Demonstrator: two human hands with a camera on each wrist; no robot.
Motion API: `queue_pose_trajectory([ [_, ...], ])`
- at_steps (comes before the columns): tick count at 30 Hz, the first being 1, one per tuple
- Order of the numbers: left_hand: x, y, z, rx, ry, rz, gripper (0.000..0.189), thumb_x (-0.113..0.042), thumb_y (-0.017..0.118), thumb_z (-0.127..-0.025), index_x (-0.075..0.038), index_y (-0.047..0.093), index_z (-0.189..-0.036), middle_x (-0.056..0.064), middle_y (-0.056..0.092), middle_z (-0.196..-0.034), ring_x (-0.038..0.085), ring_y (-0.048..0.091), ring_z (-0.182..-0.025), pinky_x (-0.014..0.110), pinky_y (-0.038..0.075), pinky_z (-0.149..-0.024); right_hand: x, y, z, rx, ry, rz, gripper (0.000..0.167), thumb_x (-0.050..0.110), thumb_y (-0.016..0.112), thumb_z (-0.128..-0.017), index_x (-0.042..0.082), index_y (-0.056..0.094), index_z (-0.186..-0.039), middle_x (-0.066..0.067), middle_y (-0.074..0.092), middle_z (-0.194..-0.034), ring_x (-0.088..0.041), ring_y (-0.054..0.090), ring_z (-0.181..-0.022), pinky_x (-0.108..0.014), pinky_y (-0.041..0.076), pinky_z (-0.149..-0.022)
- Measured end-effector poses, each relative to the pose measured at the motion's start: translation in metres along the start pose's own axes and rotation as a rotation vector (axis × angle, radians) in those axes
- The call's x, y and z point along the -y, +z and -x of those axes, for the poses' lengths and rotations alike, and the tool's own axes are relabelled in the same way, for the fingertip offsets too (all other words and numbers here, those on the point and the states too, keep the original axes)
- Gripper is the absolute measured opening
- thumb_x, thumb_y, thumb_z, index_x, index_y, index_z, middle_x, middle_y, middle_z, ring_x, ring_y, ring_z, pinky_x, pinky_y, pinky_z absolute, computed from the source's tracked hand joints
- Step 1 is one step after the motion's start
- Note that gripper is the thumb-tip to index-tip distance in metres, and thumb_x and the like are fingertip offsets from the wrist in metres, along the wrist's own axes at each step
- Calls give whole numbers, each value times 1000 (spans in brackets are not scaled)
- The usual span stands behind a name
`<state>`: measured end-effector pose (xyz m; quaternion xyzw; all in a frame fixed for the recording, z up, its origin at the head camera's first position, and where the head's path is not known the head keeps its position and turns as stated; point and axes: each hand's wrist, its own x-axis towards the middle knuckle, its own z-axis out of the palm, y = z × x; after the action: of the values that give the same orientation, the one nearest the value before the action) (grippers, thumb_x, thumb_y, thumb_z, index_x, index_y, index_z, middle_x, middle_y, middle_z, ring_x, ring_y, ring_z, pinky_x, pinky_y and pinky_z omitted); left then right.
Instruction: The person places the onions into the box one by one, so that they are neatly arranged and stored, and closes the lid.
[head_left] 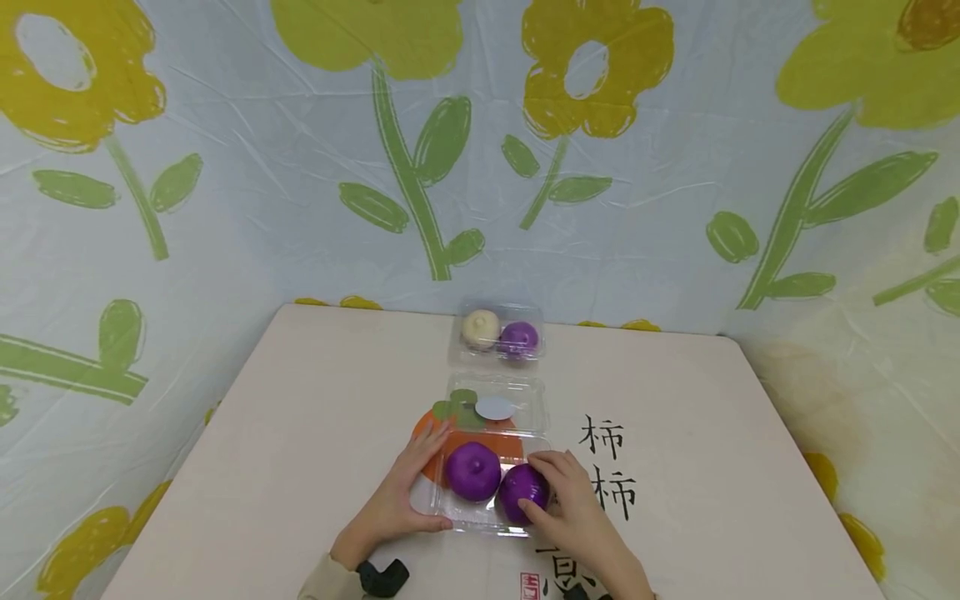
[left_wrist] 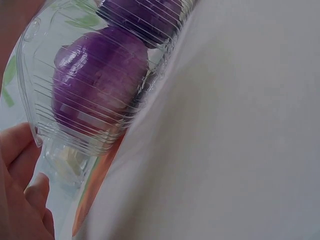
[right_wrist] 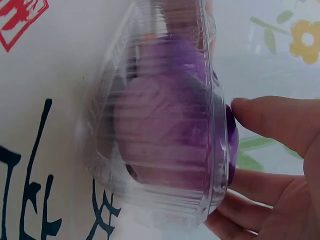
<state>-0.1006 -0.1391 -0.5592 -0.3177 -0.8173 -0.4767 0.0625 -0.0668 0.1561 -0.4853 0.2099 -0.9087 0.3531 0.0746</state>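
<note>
A clear plastic clamshell box lies opened at the near middle of the table, its lid folded back. Inside, a purple onion sits at the left, with a second purple onion beside it at the right. My right hand grips that second onion, thumb at the near side and fingers on the far right. In the right wrist view, the onion shows through the ribbed wall. My left hand spans the box's left side with spread fingers, some touching the rim in the left wrist view.
Farther back stands another clear box, holding a cream onion and a purple onion. The tabletop bears an orange persimmon print under the open box and black characters to its right. A flowered cloth hangs behind.
</note>
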Motion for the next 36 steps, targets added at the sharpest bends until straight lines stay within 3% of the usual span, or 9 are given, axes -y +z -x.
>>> queue_pose_trajectory([
  [3,-2,0,0,1,-4,-2,116,-41,92,-62,-7,31,-155,13,24,-162,46,15,-147,39,3,-123,0,-2,1,15,4,-32,51,17,85,-75,1,68,-120,-6,62,-124,-20,52,-119,-51,48,-98],
  [15,1,1,0,-2,9,-10,115,-50,88,-65,-7,31,-155,14,24,-162,43,14,-148,37,2,-123,-3,1,3,-6,62,-63,52,21,90,-70,10,70,-117,3,61,-123,-16,51,-121,-43,51,-99],
  [23,2,2,1,-10,25,3,114,-50,88,-67,-6,31,-155,13,24,-162,43,14,-148,32,0,-123,-11,-1,2,-48,35,-168,45,19,86,-77,10,69,-118,2,63,-124,-16,56,-118,-40,52,-97],
  [26,2,2,0,-13,31,7,114,-51,87,-67,-5,31,-155,13,24,-162,45,14,-148,32,0,-123,-18,-1,-2,-110,42,-244,37,13,81,-82,14,69,-117,2,66,-120,-16,60,-115,-37,51,-99],
  [29,2,2,0,-11,30,8,114,-52,87,-68,-5,31,-155,14,24,-162,45,14,-148,35,1,-123,-26,1,-6,-179,96,-417,33,2,75,-86,8,67,-117,-8,65,-119,-22,60,-115,-30,48,-103],
  [33,1,2,0,-6,9,7,114,-54,87,-67,-6,31,-155,14,24,-162,44,14,-148,38,3,-123,-36,2,-11,-238,259,-653,38,1,69,-90,-1,59,-127,-22,57,-129,-31,54,-120,-21,47,-101],
  [36,1,2,1,-5,1,5,114,-55,86,-67,-7,31,-155,12,24,-163,43,14,-148,38,4,-123,-43,4,-14,-201,379,-770,49,8,66,-94,-2,48,-139,-23,49,-140,-31,50,-127,-19,48,-98],
])
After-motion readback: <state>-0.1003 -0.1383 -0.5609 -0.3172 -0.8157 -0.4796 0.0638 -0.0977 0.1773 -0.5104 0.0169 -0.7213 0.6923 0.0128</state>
